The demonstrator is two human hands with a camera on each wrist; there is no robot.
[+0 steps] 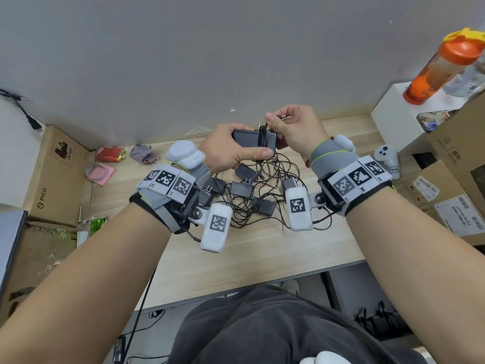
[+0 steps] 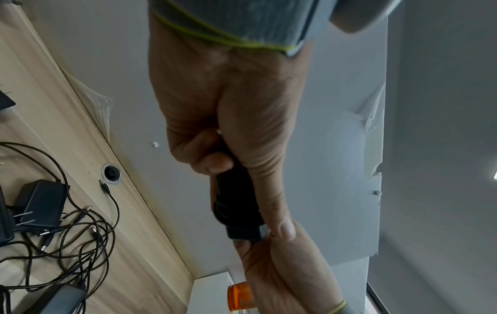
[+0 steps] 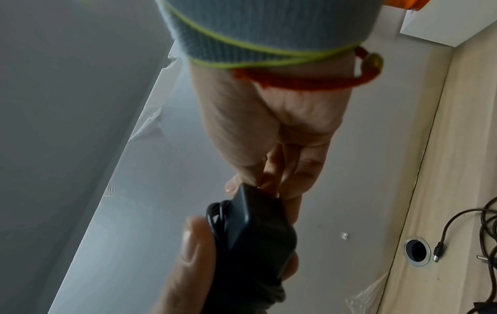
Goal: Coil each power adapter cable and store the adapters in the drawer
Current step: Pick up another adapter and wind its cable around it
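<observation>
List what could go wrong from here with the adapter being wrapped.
1. The right hand pinches only the cable's plug end; if it slips, the turns around the held adapter may spring loose.
2. The left hand grips the adapter directly above the tangled pile of adapters on the desk; a drop would probably land it back in the tangle.
3. No drawer is visible, so storing may mean reaching out of view.
</observation>
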